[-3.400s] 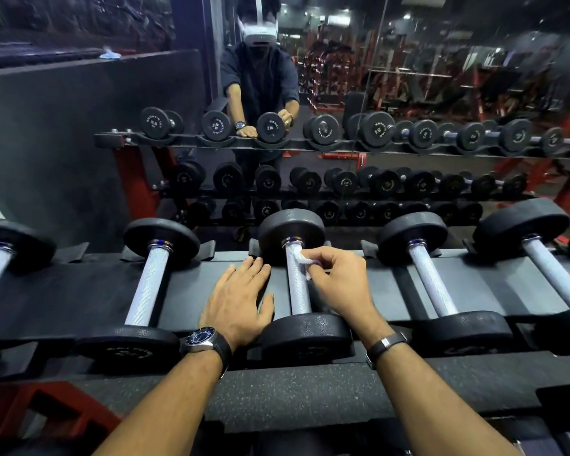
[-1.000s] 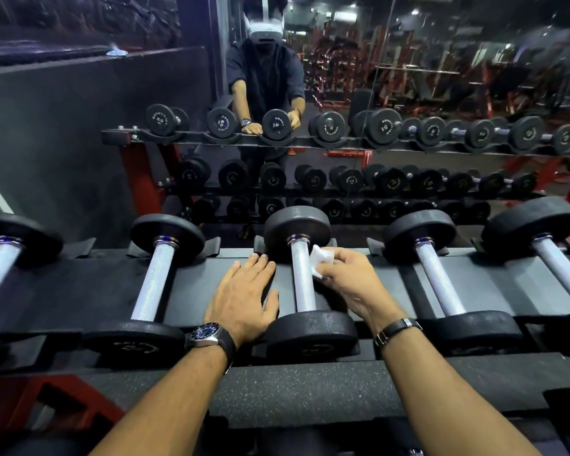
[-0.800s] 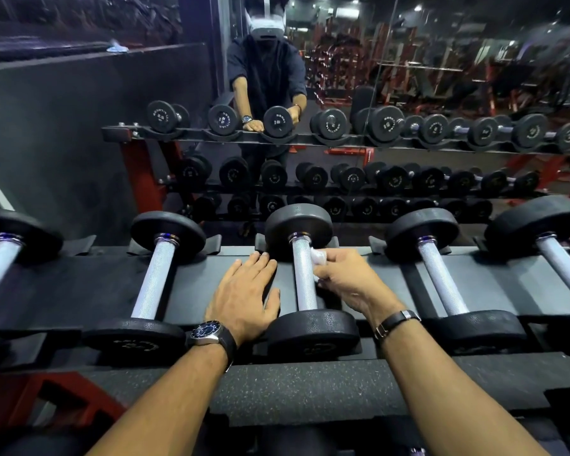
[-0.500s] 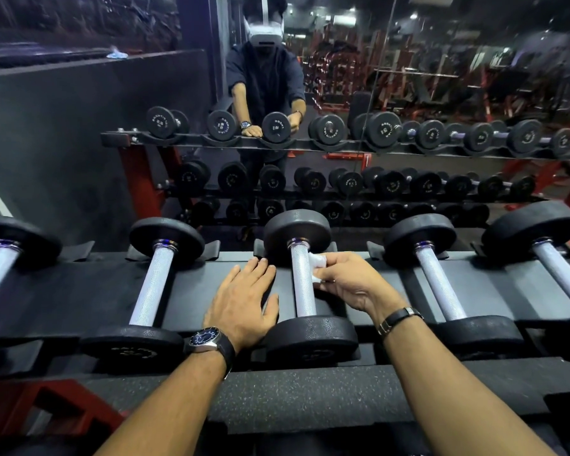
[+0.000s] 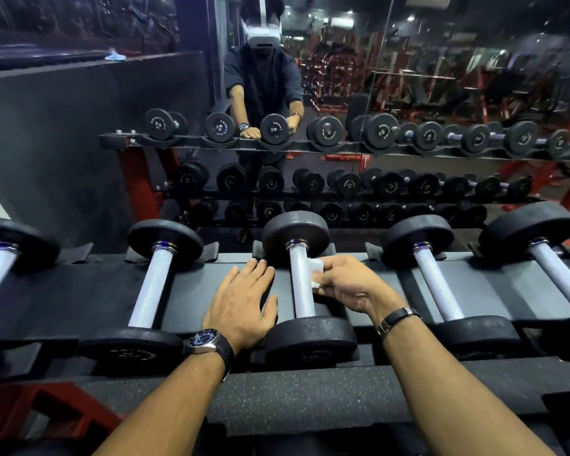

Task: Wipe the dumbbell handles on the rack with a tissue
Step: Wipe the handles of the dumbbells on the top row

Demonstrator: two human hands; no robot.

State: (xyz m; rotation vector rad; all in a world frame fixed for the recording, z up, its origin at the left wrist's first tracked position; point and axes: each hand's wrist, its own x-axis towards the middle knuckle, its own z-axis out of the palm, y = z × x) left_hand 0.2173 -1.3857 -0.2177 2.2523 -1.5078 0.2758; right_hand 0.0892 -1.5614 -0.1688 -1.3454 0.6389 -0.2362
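fingers point(image 5: 334, 266) pinch tissue point(image 5: 316, 269) against handle point(image 5: 301, 284)

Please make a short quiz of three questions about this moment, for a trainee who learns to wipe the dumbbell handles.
1. True or false: the left hand lies flat on the rack.
2. The right hand pinches the tissue against which side of the middle dumbbell handle? A) left B) right C) top end
3. Fill in: the left wrist wears a ____.

Key: 1 true; 2 B; 3 watch.
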